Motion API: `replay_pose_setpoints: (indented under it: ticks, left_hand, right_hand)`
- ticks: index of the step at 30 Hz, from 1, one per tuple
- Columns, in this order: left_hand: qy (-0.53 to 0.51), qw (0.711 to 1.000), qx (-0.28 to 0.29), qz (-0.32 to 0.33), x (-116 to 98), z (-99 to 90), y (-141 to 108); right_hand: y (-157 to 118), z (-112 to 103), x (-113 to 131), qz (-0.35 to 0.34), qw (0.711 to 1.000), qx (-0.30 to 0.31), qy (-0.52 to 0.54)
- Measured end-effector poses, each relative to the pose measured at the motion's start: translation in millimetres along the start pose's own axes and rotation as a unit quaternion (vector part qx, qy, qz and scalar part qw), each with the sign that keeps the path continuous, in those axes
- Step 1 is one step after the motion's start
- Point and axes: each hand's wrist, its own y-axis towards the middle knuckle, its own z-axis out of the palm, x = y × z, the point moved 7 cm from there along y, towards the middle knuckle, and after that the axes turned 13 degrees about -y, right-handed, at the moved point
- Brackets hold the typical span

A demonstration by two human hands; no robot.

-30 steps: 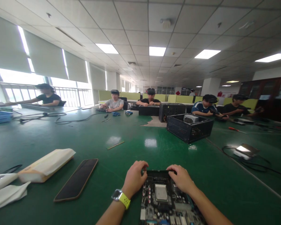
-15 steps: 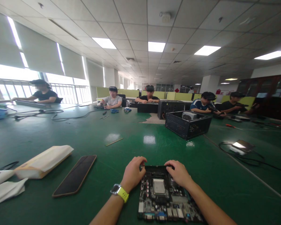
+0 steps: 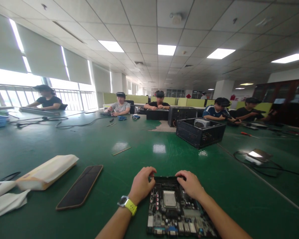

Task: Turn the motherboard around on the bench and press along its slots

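Observation:
A motherboard (image 3: pixel 161 212) lies flat on the green table before me, its port side facing me. A square silver processor (image 3: pixel 169 199) sits in its socket near the middle. Along the board's far edge runs a long dark strip (image 3: pixel 165 179); whether it is a memory slot or a fitted module I cannot tell. My left hand (image 3: pixel 142 184), below a watch with a yellow-green strap, curls its fingers and thumb round the far left corner. At the far right end, my right hand (image 3: pixel 189 184) is bent over the edge in the same way. Both fingertips are partly hidden.
A phone (image 3: pixel 81 187) and a pack of tissues (image 3: pixel 47 171) lie to the left. Ahead are a thin stick (image 3: pixel 122 151) and an open computer case (image 3: pixel 199 132). A cabled device (image 3: pixel 259 155) and a red screwdriver (image 3: pixel 249 134) lie right. Several people sit round the table.
Both hands stay at the motherboard's far edge with almost no movement. The view has shifted very slightly.

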Motion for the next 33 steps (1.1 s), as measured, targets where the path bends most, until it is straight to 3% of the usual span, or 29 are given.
replay_pose_setpoints:
  ticks: [17, 33]
  left_hand:
    - [0.002, 0.995, 0.091, 0.044, 1.7, 2.4, 9.0]
    - [0.003, 0.996, 0.086, 0.018, -1.1, 1.8, 9.2]
  right_hand:
    - [-0.3, -1.3, 3.5, 0.003, 1.0, -0.012, 0.0]
    - [-3.4, -5.0, 9.0, 0.01, 1.0, 0.004, 0.009]
